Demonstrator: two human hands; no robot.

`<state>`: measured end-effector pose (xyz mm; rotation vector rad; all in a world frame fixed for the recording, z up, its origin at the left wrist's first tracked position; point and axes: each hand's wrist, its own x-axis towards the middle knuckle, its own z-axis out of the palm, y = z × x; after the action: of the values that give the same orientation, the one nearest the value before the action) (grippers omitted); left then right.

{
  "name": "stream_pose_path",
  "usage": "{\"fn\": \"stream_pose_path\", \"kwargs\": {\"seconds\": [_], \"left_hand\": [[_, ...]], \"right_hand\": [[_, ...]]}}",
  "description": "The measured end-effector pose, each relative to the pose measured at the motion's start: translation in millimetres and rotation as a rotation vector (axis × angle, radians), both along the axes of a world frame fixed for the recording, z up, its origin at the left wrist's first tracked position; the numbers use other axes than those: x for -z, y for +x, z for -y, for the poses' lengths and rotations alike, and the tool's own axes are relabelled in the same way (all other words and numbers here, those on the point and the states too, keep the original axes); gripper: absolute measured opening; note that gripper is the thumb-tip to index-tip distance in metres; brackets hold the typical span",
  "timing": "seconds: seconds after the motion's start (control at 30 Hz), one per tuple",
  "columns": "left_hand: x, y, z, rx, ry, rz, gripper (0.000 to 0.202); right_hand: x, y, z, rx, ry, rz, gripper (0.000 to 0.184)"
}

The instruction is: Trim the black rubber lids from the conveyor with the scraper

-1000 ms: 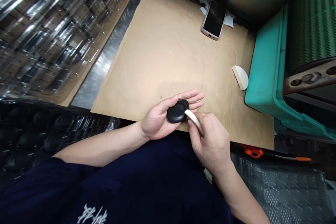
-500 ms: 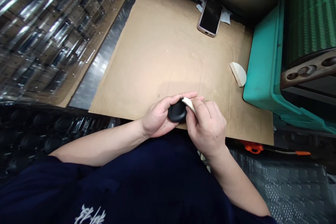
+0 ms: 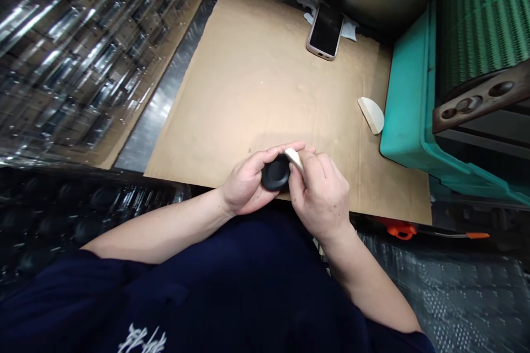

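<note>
The dark blue shirt (image 3: 227,287) is closest. Just past it, the left hand (image 3: 242,185) is palm up, thumb and fingers holding a round black thing (image 3: 275,176). The right hand (image 3: 325,198) has its thumb and fingers pinched on a small white piece (image 3: 295,159), up by the black thing's edge. Both hands are over the near side of the brown cardboard (image 3: 232,83). Farther off, a white half-circle (image 3: 372,116) lies near a blue-green bin (image 3: 408,88). Farthest back, a phone (image 3: 326,33) rests on white cloth (image 3: 350,30).
</note>
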<state>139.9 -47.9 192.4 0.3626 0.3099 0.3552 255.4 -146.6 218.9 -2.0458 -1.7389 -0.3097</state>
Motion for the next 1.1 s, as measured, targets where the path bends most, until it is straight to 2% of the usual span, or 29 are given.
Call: {"fn": "stream_pose_path", "kwargs": {"seconds": [0.2,0.27,0.4,0.57,0.73,0.8,0.9,1.03,1.1], "left_hand": [[1.3,1,-1,-0.044,0.026,0.078,0.047],[1.1,1,-1,-0.05,0.039,0.087,0.046],[1.0,1,-1,-0.058,0.065,0.103,0.043],[-0.3,0,-2,-0.084,0.065,0.105,0.042],[-0.5,1,-2,-0.086,0.059,0.097,0.041],[-0.4,1,-1,-0.086,0.056,0.088,0.04],[-0.8,2,-1,-0.102,0.049,0.076,0.038],[-2.1,2,-2,-0.097,0.063,0.063,0.037],[-2.6,2,-2,-0.073,0.066,0.066,0.038]], "right_hand": [[-4.6,-14,18,-0.138,-0.075,-0.095,0.019],[-2.3,-13,17,-0.124,-0.072,-0.133,0.019],[4.2,-14,12,0.024,0.0,-0.131,0.016],[2.5,-25,16,-0.102,-0.06,-0.211,0.023],[2.3,-23,18,0.023,-0.038,-0.183,0.018],[3.4,-26,17,-0.005,-0.036,-0.164,0.018],[3.4,-31,16,-0.12,-0.05,-0.194,0.021],[1.6,-30,16,-0.072,-0.049,-0.185,0.02],[0.3,-28,14,-0.108,-0.048,-0.162,0.019]]}}
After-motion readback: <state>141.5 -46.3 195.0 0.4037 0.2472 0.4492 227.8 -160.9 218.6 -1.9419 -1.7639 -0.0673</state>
